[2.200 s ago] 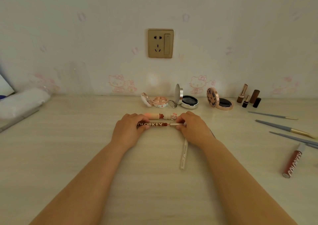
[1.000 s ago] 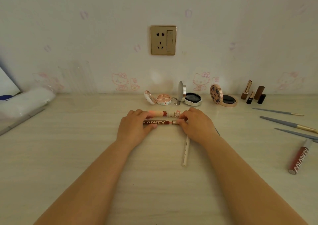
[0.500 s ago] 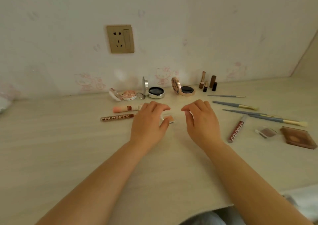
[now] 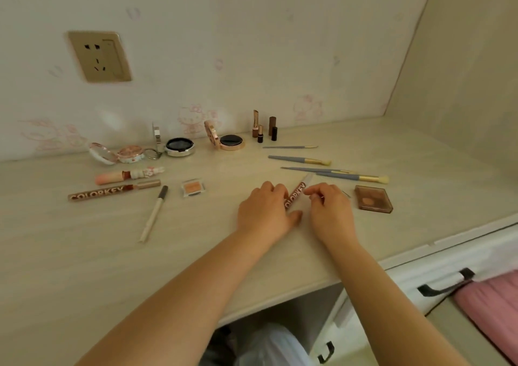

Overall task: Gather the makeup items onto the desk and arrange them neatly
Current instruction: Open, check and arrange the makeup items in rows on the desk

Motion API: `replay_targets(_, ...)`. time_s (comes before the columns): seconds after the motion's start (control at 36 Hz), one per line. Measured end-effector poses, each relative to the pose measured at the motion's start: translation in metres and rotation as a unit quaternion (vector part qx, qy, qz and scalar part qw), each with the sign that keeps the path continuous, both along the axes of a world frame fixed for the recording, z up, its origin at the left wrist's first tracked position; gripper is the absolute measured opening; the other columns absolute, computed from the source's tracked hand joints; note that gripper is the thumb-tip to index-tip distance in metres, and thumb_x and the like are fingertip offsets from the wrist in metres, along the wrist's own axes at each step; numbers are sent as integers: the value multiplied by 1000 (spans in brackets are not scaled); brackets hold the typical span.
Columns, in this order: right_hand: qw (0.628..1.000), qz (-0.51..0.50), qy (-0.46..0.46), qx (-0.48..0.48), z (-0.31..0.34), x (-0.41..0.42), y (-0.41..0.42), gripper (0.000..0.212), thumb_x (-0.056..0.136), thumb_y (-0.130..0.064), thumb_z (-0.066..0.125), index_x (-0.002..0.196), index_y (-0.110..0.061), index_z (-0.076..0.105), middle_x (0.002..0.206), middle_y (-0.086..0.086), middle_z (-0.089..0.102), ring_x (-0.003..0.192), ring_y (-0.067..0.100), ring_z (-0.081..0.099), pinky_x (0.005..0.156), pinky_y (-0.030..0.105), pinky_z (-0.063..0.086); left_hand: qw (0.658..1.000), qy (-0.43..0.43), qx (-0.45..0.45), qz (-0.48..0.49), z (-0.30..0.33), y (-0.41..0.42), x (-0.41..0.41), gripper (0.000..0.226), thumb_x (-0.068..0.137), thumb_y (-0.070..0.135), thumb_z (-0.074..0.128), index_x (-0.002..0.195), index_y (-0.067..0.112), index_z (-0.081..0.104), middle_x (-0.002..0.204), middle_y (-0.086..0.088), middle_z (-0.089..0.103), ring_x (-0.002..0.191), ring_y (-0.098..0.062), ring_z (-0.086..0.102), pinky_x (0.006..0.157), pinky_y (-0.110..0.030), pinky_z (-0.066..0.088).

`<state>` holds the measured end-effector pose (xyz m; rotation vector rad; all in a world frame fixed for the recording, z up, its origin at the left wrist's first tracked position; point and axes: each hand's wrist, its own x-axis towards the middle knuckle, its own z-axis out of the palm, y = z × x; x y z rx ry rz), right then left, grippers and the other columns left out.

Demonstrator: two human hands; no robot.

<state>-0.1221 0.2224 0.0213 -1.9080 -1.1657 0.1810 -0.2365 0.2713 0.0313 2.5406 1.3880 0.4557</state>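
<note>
Red lip-gloss tube (image 4: 295,195) between both hands' fingertips

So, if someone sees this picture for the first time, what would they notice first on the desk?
Probably the two hands, the left hand and right hand, meeting on a slanted red COLORKEY tube right of the desk's centre. Next, the row of open compacts and small lipsticks along the wall. Grey-handled brushes fan out beyond the hands, and a second COLORKEY tube lies at the left.
</note>
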Motion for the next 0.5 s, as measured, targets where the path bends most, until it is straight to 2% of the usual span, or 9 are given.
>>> replay_targets(0.22,998,16,-51,-35,-2,-4,1,25,91,-7,44,106,-7,64,110,11,59,103,23,51,79,23,34,998,20,38,50,-4,4,12,36,93,44,43,114,17,53,117,-4,53,106,-25,53,75,-35,43)
replay_targets(0.42,994,38,-95,-42,0,-8,3,22,93,-14,50,112,-15,60,110,6,55,93,18,51,72,22,33,999,-14,32,40,-1,5,-7,31,95,41,43,113,19,54,116,-1,54,102,-23,56,72,-31,40)
replay_targets(0.5,990,40,-134,-33,3,-13,4,24,93,-22,53,116,-19,59,110,4,52,97,19,53,74,25,40,999,-30,38,24,4,9,-30,27,94,39,46,111,19,54,115,1,52,100,-21,56,72,-31,40)
